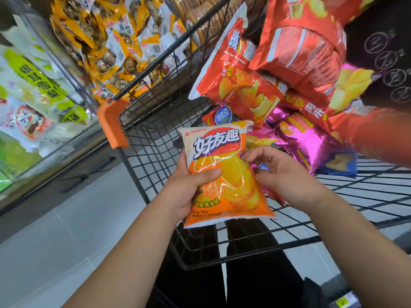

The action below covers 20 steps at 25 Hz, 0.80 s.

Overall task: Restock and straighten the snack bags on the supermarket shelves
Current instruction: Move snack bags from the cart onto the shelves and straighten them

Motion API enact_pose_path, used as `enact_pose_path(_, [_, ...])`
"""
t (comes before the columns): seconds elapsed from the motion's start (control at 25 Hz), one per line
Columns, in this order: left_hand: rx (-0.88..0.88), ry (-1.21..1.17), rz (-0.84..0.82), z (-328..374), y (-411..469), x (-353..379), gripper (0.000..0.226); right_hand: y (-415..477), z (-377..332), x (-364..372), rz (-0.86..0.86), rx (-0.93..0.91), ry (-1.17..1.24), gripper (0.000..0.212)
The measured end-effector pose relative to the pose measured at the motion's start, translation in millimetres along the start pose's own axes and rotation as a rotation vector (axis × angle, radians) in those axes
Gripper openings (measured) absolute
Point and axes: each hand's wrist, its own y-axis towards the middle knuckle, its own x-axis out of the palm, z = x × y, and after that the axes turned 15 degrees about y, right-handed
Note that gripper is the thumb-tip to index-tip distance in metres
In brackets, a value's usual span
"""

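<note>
In the head view, an orange chip bag (224,174) is being held upright above the near end of a wire cart (155,138), in the middle of the scene. It is being gripped at its lower left edge by the left hand (189,194), with the thumb being pressed flat across the front and the other fingers being hidden behind the film. Its right edge is being met by the right hand (284,176), whose fingers are being held loosely curved and slightly spread. Whether that edge is actually being pinched cannot be told. Red chip bags (240,85) and a purple bag (311,141) are being piled farther along in the cart, to the right, and packed shelves (44,85) are being shown on the far left. The bag is being judged light, puffed with air, slick-skinned and full of brittle chips, so it is probably best being taken by its flat sealed edges, not squeezed at the middle.
</note>
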Motion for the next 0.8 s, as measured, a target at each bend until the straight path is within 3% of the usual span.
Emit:
enact_pose_path(0.6, [0.098, 0.019, 0.121, 45, -47, 48, 0.098, -33, -77, -28, 0.380, -0.117, -0.260, 0.019])
enact_pose_path(0.8, [0.097, 0.058, 0.215, 46, -50, 48, 0.085, -23, -82, -77, 0.550, -0.061, -0.559, 0.018])
